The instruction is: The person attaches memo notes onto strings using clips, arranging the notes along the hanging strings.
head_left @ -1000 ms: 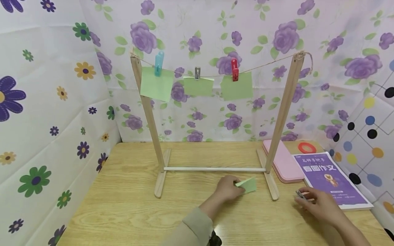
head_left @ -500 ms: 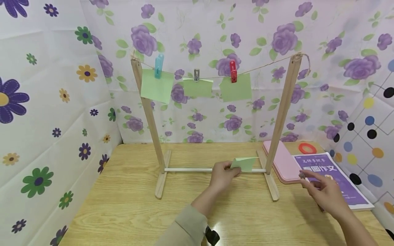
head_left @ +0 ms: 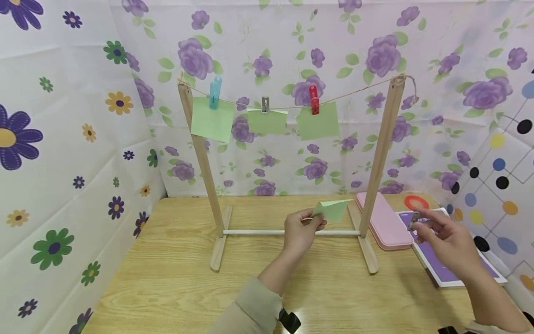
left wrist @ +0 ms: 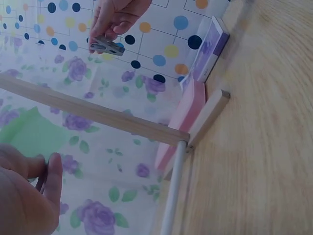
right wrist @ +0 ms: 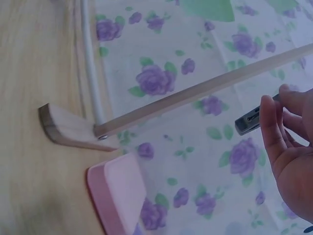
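Note:
My left hand [head_left: 299, 232] pinches a folded green paper [head_left: 333, 210] between thumb and fingers, raised near the white crossbar of a wooden stand. In the left wrist view the green paper [left wrist: 34, 132] shows beyond the fingertips. Over the book at the right, my right hand [head_left: 450, 241] pinches a small grey clothespin [head_left: 413, 221]; the right wrist view shows this clothespin [right wrist: 248, 121] sticking out past the fingertips. Three green papers hang from a string, held by a blue clothespin [head_left: 215, 93], a grey clothespin [head_left: 265, 104] and a red clothespin [head_left: 314, 99].
The wooden stand has a left post [head_left: 203, 162], a right post [head_left: 381, 157] and a low white crossbar [head_left: 250, 232]. Right of it lie a pink case [head_left: 385, 222], a purple book [head_left: 442, 269] and a red ring [head_left: 416, 202]. Patterned cloth surrounds the table [head_left: 167, 278].
My left hand has lifted the green paper from low over the table to above the crossbar. My right hand has risen with the clothespin, now over the book.

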`<state>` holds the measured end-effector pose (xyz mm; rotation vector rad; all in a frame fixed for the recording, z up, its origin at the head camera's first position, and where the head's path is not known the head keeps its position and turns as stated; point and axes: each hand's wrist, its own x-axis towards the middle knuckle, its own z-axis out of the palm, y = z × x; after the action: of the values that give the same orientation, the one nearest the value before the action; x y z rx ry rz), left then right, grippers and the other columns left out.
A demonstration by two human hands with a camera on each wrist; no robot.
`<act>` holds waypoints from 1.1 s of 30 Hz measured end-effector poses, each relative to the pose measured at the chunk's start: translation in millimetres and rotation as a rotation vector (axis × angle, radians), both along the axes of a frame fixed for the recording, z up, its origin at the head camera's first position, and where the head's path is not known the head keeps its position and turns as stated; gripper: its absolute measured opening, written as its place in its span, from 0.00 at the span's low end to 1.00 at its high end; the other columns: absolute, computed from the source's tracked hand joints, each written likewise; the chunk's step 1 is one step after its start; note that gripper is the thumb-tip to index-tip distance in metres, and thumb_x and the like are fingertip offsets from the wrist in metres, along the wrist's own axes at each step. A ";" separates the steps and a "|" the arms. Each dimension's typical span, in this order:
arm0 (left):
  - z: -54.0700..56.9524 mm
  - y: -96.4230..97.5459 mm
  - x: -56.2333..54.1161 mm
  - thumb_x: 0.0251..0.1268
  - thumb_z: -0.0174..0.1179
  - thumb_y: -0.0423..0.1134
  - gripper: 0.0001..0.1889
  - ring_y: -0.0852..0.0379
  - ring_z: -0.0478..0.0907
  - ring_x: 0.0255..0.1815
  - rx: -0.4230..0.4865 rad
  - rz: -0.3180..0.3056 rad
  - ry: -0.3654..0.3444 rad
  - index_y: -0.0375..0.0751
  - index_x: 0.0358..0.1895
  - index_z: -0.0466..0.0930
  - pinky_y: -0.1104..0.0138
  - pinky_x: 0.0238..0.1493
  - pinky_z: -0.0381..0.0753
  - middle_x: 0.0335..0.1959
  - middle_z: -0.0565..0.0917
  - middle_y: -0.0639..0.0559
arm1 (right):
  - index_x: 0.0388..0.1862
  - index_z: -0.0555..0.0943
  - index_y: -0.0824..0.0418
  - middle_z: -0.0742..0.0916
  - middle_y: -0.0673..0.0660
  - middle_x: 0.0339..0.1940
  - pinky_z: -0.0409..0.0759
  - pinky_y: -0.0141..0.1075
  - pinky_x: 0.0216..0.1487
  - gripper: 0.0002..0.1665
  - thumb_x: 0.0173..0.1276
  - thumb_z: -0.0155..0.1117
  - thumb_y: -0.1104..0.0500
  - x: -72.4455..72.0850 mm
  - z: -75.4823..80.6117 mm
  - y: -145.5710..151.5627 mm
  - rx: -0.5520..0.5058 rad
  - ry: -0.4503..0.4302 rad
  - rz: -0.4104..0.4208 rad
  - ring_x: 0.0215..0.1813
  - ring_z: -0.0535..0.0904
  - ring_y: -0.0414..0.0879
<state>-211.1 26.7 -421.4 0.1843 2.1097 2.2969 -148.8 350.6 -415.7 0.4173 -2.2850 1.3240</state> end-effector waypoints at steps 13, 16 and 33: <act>20.4 2.1 3.5 0.67 0.67 0.30 0.10 0.51 0.89 0.39 0.132 0.024 -0.002 0.27 0.47 0.85 0.66 0.44 0.89 0.35 0.89 0.43 | 0.59 0.78 0.71 0.89 0.49 0.33 0.85 0.23 0.40 0.19 0.71 0.59 0.77 -3.0 57.5 -11.2 -0.028 0.011 0.040 0.33 0.87 0.38; 26.6 4.6 4.9 0.68 0.65 0.30 0.10 0.51 0.89 0.37 0.148 0.002 -0.001 0.27 0.49 0.85 0.66 0.43 0.89 0.34 0.89 0.43 | 0.59 0.78 0.72 0.89 0.50 0.32 0.84 0.21 0.42 0.19 0.71 0.58 0.77 -5.7 70.4 -14.2 -0.067 0.039 0.068 0.33 0.87 0.37; 74.8 23.6 1.0 0.64 0.67 0.25 0.07 0.54 0.89 0.34 0.397 -0.059 0.010 0.28 0.44 0.85 0.65 0.44 0.89 0.36 0.87 0.40 | 0.56 0.75 0.84 0.88 0.60 0.38 0.86 0.28 0.46 0.15 0.71 0.53 0.80 -35.4 160.8 -39.1 -0.363 0.344 0.358 0.39 0.89 0.44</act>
<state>-210.1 50.3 -346.5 0.2583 1.6030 2.6535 -184.2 311.5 -254.9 0.8774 -1.6969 1.6496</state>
